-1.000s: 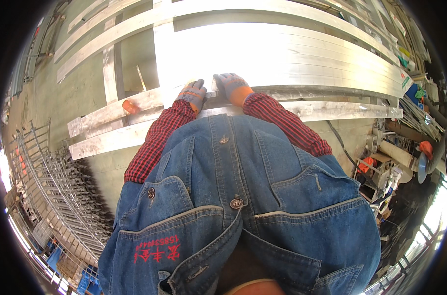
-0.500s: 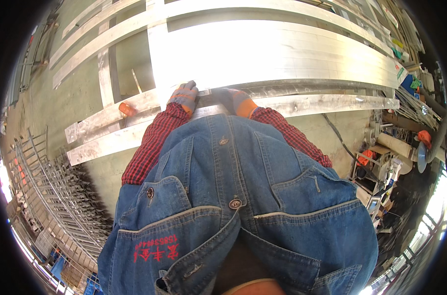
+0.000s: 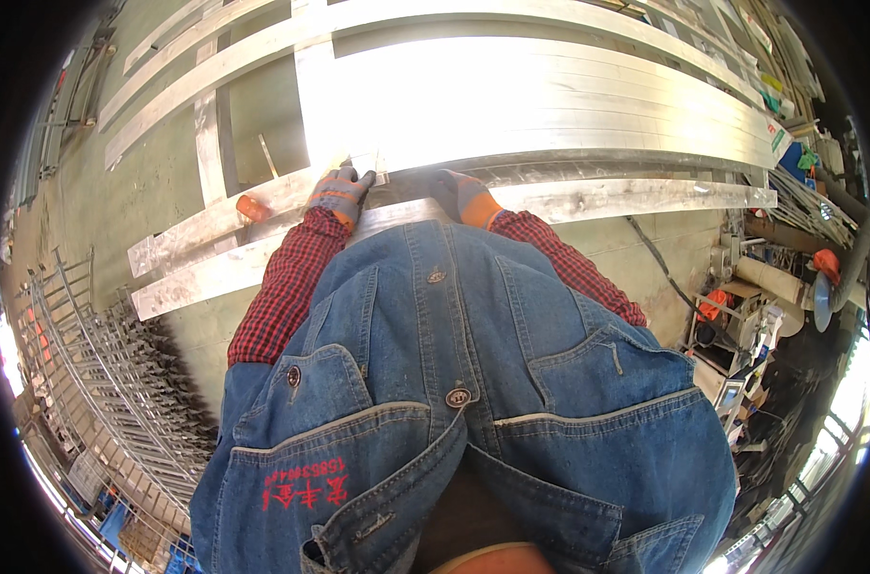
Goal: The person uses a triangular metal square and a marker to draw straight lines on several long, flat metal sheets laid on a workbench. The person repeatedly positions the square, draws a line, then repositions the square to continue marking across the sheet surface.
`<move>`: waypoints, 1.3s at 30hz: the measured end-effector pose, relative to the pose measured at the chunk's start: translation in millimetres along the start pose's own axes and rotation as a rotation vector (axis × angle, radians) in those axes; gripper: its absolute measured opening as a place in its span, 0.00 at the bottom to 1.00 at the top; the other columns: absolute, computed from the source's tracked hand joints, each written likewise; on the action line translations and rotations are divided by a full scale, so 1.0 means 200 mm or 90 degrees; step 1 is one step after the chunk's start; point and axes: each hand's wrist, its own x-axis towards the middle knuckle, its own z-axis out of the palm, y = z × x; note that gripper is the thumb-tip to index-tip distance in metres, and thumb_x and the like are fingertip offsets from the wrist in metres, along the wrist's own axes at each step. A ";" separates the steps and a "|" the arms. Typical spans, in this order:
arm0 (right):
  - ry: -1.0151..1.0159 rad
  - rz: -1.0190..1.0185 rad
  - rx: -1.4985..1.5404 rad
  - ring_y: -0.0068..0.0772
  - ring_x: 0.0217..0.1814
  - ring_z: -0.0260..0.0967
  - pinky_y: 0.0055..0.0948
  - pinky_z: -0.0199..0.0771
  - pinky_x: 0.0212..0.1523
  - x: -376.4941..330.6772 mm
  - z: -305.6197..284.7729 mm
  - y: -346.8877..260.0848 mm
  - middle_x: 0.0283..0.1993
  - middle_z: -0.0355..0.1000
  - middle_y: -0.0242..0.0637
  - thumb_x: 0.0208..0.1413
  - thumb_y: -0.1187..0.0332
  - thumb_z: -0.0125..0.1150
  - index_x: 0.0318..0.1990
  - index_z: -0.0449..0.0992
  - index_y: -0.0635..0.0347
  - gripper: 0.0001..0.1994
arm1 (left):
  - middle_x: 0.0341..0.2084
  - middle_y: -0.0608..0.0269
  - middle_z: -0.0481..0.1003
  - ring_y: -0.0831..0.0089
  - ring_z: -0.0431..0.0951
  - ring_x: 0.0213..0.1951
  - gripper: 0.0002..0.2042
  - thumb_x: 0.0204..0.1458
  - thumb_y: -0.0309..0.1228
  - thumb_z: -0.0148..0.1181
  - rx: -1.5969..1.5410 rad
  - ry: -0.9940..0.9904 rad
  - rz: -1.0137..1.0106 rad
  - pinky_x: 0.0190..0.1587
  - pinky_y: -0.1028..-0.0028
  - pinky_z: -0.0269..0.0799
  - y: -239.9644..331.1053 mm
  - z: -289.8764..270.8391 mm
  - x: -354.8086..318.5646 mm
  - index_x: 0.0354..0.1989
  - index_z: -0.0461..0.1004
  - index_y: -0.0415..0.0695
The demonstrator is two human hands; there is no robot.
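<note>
Head view, upper centre: gloved left hand [image 3: 340, 192] rests spread on the long aluminium beam [image 3: 645, 196]; right hand [image 3: 461, 194], grip unclear. Beam looks stiff, slick, probably heavy; take its edges.

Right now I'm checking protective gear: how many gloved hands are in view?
2. The left hand lies flat on the long metal bar; the right hand rests on the bar beside it, partly hidden by the denim bib.
</note>
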 end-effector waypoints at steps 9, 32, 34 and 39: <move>-0.011 0.041 0.012 0.58 0.66 0.76 0.48 0.75 0.67 -0.01 0.03 -0.03 0.62 0.81 0.50 0.73 0.47 0.52 0.65 0.79 0.52 0.25 | 0.56 0.55 0.76 0.53 0.78 0.60 0.22 0.67 0.32 0.52 0.001 -0.008 0.030 0.60 0.56 0.78 -0.03 0.04 0.01 0.68 0.74 0.61; -0.025 0.000 -0.019 0.58 0.65 0.76 0.50 0.75 0.66 0.06 0.07 -0.07 0.61 0.81 0.48 0.73 0.49 0.47 0.62 0.80 0.51 0.24 | 0.57 0.55 0.75 0.54 0.79 0.62 0.21 0.67 0.30 0.54 -0.022 -0.036 0.063 0.60 0.57 0.80 -0.03 0.00 0.03 0.68 0.74 0.60; -0.025 0.003 -0.036 0.58 0.65 0.76 0.50 0.75 0.66 0.06 0.07 -0.08 0.62 0.80 0.48 0.72 0.49 0.47 0.63 0.80 0.51 0.24 | 0.57 0.55 0.75 0.54 0.78 0.62 0.21 0.67 0.30 0.53 -0.022 -0.032 0.059 0.61 0.57 0.79 -0.03 0.00 0.03 0.68 0.74 0.60; 0.002 -0.087 -0.056 0.55 0.65 0.76 0.48 0.76 0.67 0.03 0.04 -0.13 0.63 0.79 0.48 0.73 0.57 0.51 0.67 0.77 0.52 0.21 | 0.58 0.56 0.75 0.55 0.78 0.62 0.21 0.67 0.30 0.53 -0.026 -0.030 0.060 0.61 0.57 0.79 -0.02 -0.01 0.02 0.67 0.74 0.60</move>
